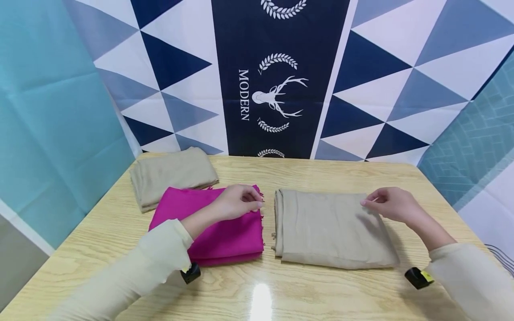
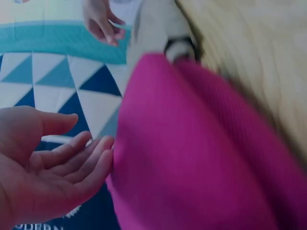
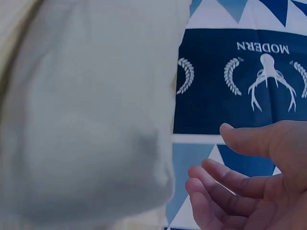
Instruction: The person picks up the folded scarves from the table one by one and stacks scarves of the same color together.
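Note:
A folded magenta cloth (image 1: 229,236) with a fringed right edge lies left of the table's middle. Over its upper right part is my left hand (image 1: 237,203), its fingers loosely bent with nothing between them; in the left wrist view the fingertips come close to the cloth (image 2: 192,153), and I cannot tell whether they touch. To the right lies a folded beige cloth (image 1: 329,232). My right hand (image 1: 391,205) is at its far right corner, fingers relaxed and holding nothing. The right wrist view shows a gap between the fingers and that cloth (image 3: 91,120).
Another folded beige cloth (image 1: 172,174) lies at the back left, next to the magenta one. The wooden table (image 1: 329,294) ends at a patterned curtain (image 1: 281,80) behind, with teal cloth (image 1: 52,111) on the left. Cables (image 1: 499,258) show at the far right.

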A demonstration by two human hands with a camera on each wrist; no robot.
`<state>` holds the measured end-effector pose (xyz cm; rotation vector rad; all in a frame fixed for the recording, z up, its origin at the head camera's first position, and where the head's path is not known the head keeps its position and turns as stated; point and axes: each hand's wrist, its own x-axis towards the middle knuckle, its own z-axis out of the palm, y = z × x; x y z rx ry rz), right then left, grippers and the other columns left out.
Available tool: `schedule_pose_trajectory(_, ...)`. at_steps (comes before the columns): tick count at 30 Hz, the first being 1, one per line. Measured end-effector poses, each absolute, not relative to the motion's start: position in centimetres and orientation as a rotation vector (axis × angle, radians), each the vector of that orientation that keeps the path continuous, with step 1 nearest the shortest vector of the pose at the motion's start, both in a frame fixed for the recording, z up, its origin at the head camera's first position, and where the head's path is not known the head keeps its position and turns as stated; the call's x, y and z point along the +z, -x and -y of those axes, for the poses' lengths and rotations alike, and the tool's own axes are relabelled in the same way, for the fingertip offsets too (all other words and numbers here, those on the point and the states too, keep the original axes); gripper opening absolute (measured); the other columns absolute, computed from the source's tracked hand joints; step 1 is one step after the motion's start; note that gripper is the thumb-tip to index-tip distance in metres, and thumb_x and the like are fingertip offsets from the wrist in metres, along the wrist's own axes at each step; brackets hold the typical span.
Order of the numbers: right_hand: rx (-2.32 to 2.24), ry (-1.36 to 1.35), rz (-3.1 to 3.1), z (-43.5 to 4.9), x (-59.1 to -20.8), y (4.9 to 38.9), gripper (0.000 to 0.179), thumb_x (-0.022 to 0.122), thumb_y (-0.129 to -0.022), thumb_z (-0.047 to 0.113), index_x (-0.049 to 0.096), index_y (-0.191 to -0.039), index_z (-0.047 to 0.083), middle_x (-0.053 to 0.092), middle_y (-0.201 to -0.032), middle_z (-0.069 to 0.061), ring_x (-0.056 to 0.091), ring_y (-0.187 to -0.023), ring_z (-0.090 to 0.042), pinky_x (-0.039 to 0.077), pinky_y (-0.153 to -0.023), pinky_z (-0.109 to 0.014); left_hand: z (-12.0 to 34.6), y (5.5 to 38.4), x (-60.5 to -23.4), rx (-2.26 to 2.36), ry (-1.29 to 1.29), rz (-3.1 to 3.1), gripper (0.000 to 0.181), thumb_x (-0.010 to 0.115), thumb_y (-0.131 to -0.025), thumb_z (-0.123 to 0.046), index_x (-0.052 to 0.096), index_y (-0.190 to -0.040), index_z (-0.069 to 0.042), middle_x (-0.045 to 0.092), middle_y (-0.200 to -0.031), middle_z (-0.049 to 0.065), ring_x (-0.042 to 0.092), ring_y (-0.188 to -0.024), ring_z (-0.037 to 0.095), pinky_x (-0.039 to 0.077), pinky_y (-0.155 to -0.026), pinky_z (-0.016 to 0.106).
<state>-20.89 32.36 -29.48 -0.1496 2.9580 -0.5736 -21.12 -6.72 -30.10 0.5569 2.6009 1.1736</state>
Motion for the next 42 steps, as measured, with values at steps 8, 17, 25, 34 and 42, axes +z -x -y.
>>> schedule_pose_trajectory(8, -0.559, 0.216, -2.914, -30.1, -29.3, 22.2, 0.041, 0.07, -0.085, 0.037, 0.067, -0.1, -0.001, 0.07, -0.088, -0.014, 0.061, -0.079, -0.019, 0.046, -0.062, -0.026, 9.4, 23.7, -29.7, 1.077, -0.495, -2.546, 0.018, 0.061, -0.094, -0.016, 0.065, -0.104, -0.001, 0.07, -0.092, 0.011, 0.067, -0.079, 0.012, 0.056, -0.07, 0.024)
schedule_pose_trajectory(17, -0.54, 0.357, -2.857, -28.4, -30.2, 22.7, 0.044, 0.08, -0.075, 0.033, 0.066, -0.101, 0.0, 0.07, -0.093, -0.017, 0.065, -0.086, -0.026, 0.05, -0.072, -0.034, 12.4, 28.0, -29.7, 0.793, -0.604, -2.718, 0.015, 0.062, -0.09, -0.013, 0.067, -0.098, 0.0, 0.071, -0.086, 0.013, 0.064, -0.073, 0.015, 0.049, -0.067, 0.021)
schedule_pose_trajectory(25, -0.383, 0.493, -2.823, -26.7, -31.6, 22.1, 0.061, 0.089, -0.062, 0.027, 0.063, -0.109, -0.001, 0.064, -0.1, -0.024, 0.061, -0.089, -0.032, 0.051, -0.076, -0.042, 15.1, 31.8, -29.6, 0.468, -0.592, -2.834, 0.018, 0.062, -0.087, -0.013, 0.068, -0.093, 0.002, 0.069, -0.09, 0.013, 0.058, -0.081, 0.02, 0.051, -0.079, 0.035)
schedule_pose_trajectory(34, -0.289, 0.582, -2.888, -24.7, -32.2, 22.1, 0.061, 0.092, -0.057, 0.023, 0.061, -0.103, -0.001, 0.059, -0.092, -0.015, 0.053, -0.079, -0.022, 0.05, -0.072, -0.039, 17.4, 35.0, -27.7, 0.295, -0.319, -2.748, 0.033, 0.06, -0.089, -0.018, 0.064, -0.11, 0.007, 0.067, -0.108, 0.022, 0.065, -0.095, 0.03, 0.057, -0.079, 0.036)
schedule_pose_trajectory(42, -0.266, 0.526, -2.897, -24.5, -32.2, 22.4, 0.064, 0.094, -0.054, 0.026, 0.061, -0.103, 0.001, 0.059, -0.092, -0.014, 0.053, -0.079, -0.022, 0.05, -0.073, -0.039, 18.3, 37.0, -28.4, 0.134, -0.199, -2.708, 0.025, 0.063, -0.084, -0.023, 0.057, -0.079, 0.0, 0.057, -0.081, 0.01, 0.058, -0.084, 0.022, 0.057, -0.078, 0.039)
